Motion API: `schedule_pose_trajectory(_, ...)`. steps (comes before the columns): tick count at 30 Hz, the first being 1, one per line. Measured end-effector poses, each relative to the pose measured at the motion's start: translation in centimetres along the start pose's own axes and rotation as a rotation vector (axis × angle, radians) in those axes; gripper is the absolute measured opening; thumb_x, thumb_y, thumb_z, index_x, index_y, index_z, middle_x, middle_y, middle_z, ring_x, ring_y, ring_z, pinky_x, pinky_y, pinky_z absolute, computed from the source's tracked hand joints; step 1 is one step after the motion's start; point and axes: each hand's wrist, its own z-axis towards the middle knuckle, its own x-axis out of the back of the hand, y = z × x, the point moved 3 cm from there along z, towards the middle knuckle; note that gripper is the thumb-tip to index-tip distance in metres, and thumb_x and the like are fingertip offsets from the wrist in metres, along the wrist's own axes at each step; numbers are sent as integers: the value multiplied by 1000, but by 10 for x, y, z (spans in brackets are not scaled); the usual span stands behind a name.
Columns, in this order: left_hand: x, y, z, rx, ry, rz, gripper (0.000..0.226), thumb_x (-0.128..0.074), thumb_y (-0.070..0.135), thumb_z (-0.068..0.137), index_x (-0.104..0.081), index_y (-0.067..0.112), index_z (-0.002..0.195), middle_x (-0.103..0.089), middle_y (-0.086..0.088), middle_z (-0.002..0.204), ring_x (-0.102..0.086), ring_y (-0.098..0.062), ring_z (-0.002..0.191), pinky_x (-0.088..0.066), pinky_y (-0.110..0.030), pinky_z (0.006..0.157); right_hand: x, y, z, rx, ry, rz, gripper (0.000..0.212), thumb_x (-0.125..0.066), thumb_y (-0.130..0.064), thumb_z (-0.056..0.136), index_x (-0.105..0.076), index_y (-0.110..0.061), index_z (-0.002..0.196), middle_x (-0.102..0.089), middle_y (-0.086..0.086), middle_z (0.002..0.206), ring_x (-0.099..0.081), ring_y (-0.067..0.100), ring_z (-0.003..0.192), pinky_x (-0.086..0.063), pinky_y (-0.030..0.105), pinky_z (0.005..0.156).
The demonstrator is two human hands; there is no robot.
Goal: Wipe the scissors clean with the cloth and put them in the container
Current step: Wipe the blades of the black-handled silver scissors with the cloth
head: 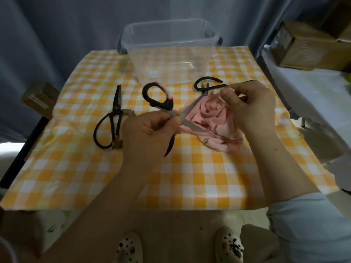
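The left hand gripped the open scissors; black scissors and far scissors lay by, three in all. The right hand pinched the one cloth.

A pair of silver-bladed scissors with black loop handles partly wrapped in pink is held at its pivot by the left hand, blades spread open against a crumpled pink cloth. The cloth lies on the table, its top pinched by the right hand. A closed pair of dark iron scissors lies flat to the left, tips pointing away. A small black-handled pair lies just before the clear plastic container, which stands upright at the far edge.
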Motion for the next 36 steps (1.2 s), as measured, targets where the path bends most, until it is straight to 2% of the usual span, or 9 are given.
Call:
schedule_pose_trajectory(3,2,-3,4,175,32,-138,16,-69,9,83,-74,19,71,-71,1,65,-69,-18,68,-59,-33,74,4,-11,-4,-75,5,258,9,-66,-23,88,-72,-25,81,-66,-17,71,-60,-2,70,-50,21,70)
schedule_pose_trajectory(6,1,-6,4,337,44,-280,12,-70,12,80,-75,18,70,-72,-6,71,-67,-23,72,-57,-33,75,2,-30,-13,-70,-137,402,17,-67,-19,88,-71,-31,75,-70,-7,66,-66,14,64,-55,29,64)
schedule_pose_trajectory(10,0,-6,4,439,44,-395,11,-70,14,76,-75,19,67,-72,-5,72,-66,-20,72,-57,-30,75,-5,-46,-25,-78,-335,440,12,-66,-12,87,-73,-19,81,-70,-12,64,-67,0,61,-49,13,51)
schedule_pose_trajectory(15,1,-11,5,483,95,-407,11,-69,12,79,-75,19,72,-73,-4,73,-67,-19,73,-58,-31,76,-12,-46,-31,-178,-506,399,10,-72,-14,82,-73,-23,78,-72,6,70,-68,15,59,-55,30,56)
schedule_pose_trajectory(19,-3,-10,2,502,100,-430,8,-71,15,74,-74,15,80,-74,-5,76,-68,-19,75,-59,-32,78,-11,-43,-28,-182,-560,320,2,-77,-23,75,-75,-25,74,-74,6,72,-69,33,78,-58,50,70)
schedule_pose_trajectory(21,-5,-10,0,508,100,-430,8,-69,13,77,-74,13,84,-74,-4,78,-69,-19,76,-58,-33,79,-10,-39,-27,-194,-609,296,3,-77,-24,74,-75,-26,74,-74,2,74,-70,23,79,-60,41,71)
schedule_pose_trajectory(23,-7,-10,0,511,86,-426,7,-70,14,76,-75,15,81,-74,-5,78,-69,-20,76,-58,-36,81,-9,-36,-26,-198,-578,310,4,-75,-21,76,-74,-25,75,-74,0,73,-69,11,73,-58,26,64)
schedule_pose_trajectory(28,-8,-6,-1,488,69,-437,27,-71,26,59,-75,14,83,-74,-9,82,-68,-23,78,-58,-36,81,3,-27,-12,-210,-153,561,6,-70,-14,83,-74,-17,85,-73,-4,72,-67,10,68,-54,24,61)
schedule_pose_trajectory(36,-11,-10,-2,490,52,-389,2,-72,19,72,-74,18,73,-71,3,67,-66,-12,63,-53,-26,65,-16,-30,-23,-337,-509,707,13,-66,-11,84,-72,-2,92,-72,21,91,-70,29,78,-59,34,68)
